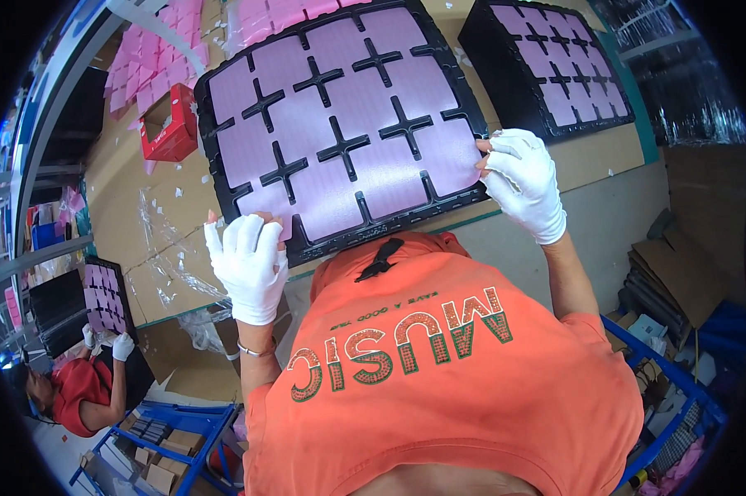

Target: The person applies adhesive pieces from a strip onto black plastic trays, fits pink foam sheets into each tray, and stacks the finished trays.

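A pink sheet [298,207] with cross-shaped cutouts lies over a black plastic tray [332,245], whose black cross-shaped dividers stand up through it. My left hand [249,269], in a white glove with bare fingertips, is closed at the sheet's near left corner, its index finger raised. At the near right corner, the fingers of my right hand [523,186], gloved the same way, pinch the sheet's edge. The sheet mostly lies flat around the dividers. My fingers partly cover both corners.
A tall black tray stack [522,83] topped with pink stands at the right. Left of my tray are a red box [170,124] and pink cut sheets [154,54] on the cardboard-covered table [129,198]. A co-worker [83,388] handles another tray at far left. Blue racks [667,372] stand below.
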Motion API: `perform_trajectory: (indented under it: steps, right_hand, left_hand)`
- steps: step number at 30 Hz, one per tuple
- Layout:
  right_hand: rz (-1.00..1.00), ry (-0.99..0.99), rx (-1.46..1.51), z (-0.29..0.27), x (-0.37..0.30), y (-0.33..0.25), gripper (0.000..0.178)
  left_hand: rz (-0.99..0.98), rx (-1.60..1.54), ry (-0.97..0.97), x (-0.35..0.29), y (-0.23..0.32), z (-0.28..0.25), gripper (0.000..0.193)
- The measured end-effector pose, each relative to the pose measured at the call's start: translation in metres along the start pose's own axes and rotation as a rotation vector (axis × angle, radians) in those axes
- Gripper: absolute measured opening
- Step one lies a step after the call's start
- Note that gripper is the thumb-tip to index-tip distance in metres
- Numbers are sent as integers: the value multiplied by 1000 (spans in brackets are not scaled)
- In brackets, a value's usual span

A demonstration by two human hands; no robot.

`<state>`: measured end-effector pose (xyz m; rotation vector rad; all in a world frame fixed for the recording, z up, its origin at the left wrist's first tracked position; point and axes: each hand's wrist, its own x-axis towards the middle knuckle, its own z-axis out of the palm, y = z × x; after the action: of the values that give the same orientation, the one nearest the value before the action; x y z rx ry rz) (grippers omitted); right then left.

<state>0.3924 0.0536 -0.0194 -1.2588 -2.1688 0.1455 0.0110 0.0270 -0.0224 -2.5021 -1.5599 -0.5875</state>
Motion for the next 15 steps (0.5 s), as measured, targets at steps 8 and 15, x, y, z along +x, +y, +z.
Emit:
perform_trajectory:
  steps: [8, 15]
  right_hand:
    - [-102, -77, -177, -7, -1, -3, 20]
    - [-250, -92, -200, -26, -13, 4, 38]
  left_hand:
    - [5, 91, -41, -3, 0, -6, 27]
    - [62, 82, -52, -16, 0, -30, 65]
